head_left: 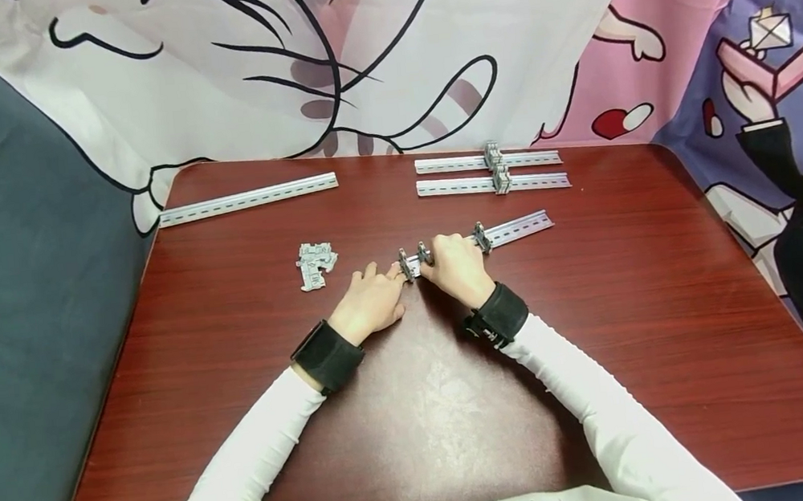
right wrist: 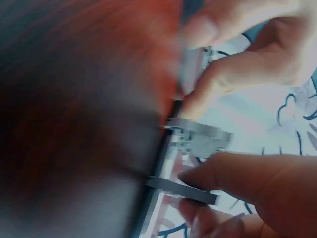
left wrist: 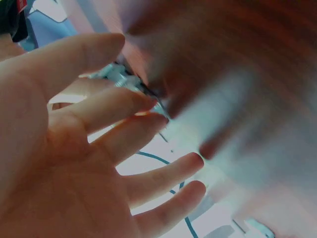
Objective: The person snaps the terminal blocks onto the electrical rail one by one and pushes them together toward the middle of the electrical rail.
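A slotted metal DIN rail (head_left: 521, 228) lies aslant near the table's middle, with several thin grey terminal blocks on it. My right hand (head_left: 460, 269) is over the rail and pinches one terminal block (right wrist: 183, 191) between thumb and fingers. Beside it on the rail stands another terminal block (right wrist: 200, 136), near the left fingertips. My left hand (head_left: 370, 302) is at the rail's left end, its fingers spread and fairly straight, fingertips touching the end block (head_left: 405, 266). Farther right on the rail, past the right hand, is another grey block (head_left: 482, 237).
Loose light-grey terminal blocks (head_left: 314, 265) lie together left of the hands. A bare rail (head_left: 251, 199) is at the back left. Two parallel rails (head_left: 457, 187) carrying grey blocks (head_left: 501, 179) lie at the back right. Patterned cloth (head_left: 412, 56) hangs behind the table (head_left: 634, 325).
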Demonstrator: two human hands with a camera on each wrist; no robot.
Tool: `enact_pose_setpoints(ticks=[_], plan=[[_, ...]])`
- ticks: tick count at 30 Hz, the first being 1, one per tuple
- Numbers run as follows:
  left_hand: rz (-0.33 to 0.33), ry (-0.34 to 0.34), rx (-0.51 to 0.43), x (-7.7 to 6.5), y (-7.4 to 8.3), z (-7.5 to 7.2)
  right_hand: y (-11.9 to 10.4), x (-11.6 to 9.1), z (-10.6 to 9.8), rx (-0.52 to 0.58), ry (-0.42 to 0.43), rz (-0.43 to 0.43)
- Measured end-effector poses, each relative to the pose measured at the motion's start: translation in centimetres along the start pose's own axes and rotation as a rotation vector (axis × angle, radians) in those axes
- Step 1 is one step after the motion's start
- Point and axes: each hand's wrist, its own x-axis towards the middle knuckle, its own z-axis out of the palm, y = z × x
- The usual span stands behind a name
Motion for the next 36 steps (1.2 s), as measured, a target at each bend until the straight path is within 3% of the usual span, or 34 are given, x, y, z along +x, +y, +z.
enact_pose_setpoints(ticks=[7, 20, 30, 36], plan=[[-0.001, -0.033, 0.015, 0.4, -0.1, -0.4, 0.1, 0.2, 0.2, 0.014, -0.009, 0.034], [-0.04, -0.126, -0.001, 0.6, 0.2, -1.3, 1.4, 0.7, 0.0, 0.002, 0.054, 0.075], [-0.03, -0.084, 0.017, 0.5, 0.6, -0.9, 2.9, 0.6, -0.1, 0.02, 0.044, 0.105], [-0.035, -0.093, 0.009, 0.5, 0.7, -0.8, 3.5, 0.6, -0.3, 0.016, 0.05, 0.125]])
